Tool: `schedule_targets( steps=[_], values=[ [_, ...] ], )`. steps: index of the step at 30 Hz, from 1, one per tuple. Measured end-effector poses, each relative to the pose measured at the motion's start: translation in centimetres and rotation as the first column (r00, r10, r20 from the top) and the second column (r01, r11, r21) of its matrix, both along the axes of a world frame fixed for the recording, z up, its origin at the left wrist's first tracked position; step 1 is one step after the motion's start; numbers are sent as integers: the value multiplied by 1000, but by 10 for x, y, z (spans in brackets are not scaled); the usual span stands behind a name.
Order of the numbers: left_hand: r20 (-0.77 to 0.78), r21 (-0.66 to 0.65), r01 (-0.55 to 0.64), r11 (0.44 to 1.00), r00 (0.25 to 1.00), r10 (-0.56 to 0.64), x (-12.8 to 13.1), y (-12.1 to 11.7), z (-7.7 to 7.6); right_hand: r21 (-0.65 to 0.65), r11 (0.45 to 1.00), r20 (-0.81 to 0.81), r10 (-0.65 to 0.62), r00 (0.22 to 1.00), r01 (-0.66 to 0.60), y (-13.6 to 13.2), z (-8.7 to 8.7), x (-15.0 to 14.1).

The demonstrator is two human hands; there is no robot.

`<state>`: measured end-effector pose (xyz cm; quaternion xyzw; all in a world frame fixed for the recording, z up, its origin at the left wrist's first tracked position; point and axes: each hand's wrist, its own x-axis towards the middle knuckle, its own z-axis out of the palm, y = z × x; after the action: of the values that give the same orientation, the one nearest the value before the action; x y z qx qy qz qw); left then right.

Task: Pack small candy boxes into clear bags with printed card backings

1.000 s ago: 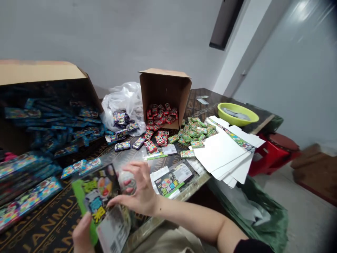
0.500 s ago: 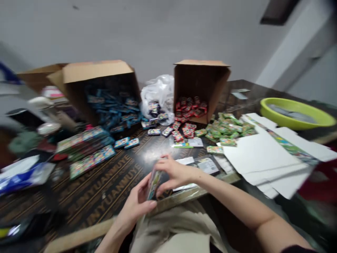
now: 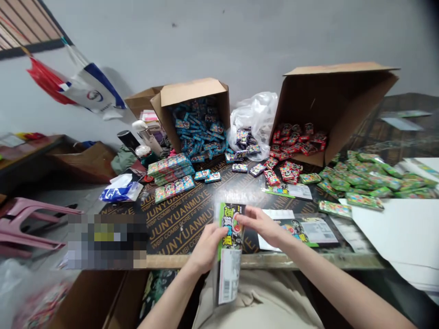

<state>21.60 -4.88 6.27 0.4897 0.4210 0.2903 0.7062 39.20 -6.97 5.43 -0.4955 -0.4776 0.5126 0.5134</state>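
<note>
Upright in front of me, over the table's front edge, is a printed packaging bag (image 3: 230, 269) with a black and green face, yellow lettering and a white barcode panel. My left hand (image 3: 207, 246) grips its left side, thumb across the front and the other fingers hidden behind. The fingers of my right hand (image 3: 264, 226) close on its upper right edge. Another printed bag (image 3: 317, 230) lies flat beneath my right forearm, and one more (image 3: 288, 189) rests farther back. Small blue packets (image 3: 213, 177) and a stack of packet strips (image 3: 169, 169) are to the left.
One cardboard box (image 3: 194, 93) holds blue packets; another box (image 3: 346, 96) has red packets (image 3: 302, 141) spilling out. Between them sits a white plastic bag (image 3: 254, 114) with dark packets. Green packets (image 3: 366, 173) and white card sheets (image 3: 384, 233) lie right. A pink stool (image 3: 30, 214) stands left.
My view has swung left, bringing in the hanging bags and stool. The packaging bag, earlier edge-on between both hands, now faces me with its printed side, and my right hand holds its upper right edge.
</note>
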Motion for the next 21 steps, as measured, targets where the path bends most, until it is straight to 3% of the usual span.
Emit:
schedule_targets(
  steps=[2, 6, 8, 10, 11, 13, 17, 19, 21],
  values=[
    [-81, 140, 66, 988, 995, -55, -1, 3, -1, -15, 997, -32, 73, 997, -73, 2, 0, -4],
    [-198, 295, 89, 951, 980, -30, -4, 11, -1, 31, 999, -22, -29, 999, 30, 7, 2, -8],
    [-194, 313, 43, 949, 981, 20, -7, 19, -1, -60, 988, -107, 133, 985, -140, 5, -1, -9],
    [-173, 299, -4, 954, 983, 59, -8, 28, -1, -143, 928, -203, 314, 928, -345, 1, -9, -10],
    [-158, 290, -20, 957, 985, 69, -8, 31, -1, -155, 913, -222, 341, 914, -378, 0, -13, -10],
    [-103, 276, -25, 961, 993, 55, -7, 37, -5, -134, 943, -181, 278, 943, -304, -1, -22, -7],
    [23, 263, 67, 963, 997, -75, -2, 38, -22, -50, 998, -29, 24, 999, -25, 10, -25, 4],
    [23, 256, 124, 959, 991, -134, 3, 35, -31, -25, 991, -124, -136, 983, 134, 19, -19, 6],
    [42, 227, 149, 963, 986, -162, 11, 31, -35, -43, 952, -280, -302, 911, 303, 28, -10, 2]
  ],
)
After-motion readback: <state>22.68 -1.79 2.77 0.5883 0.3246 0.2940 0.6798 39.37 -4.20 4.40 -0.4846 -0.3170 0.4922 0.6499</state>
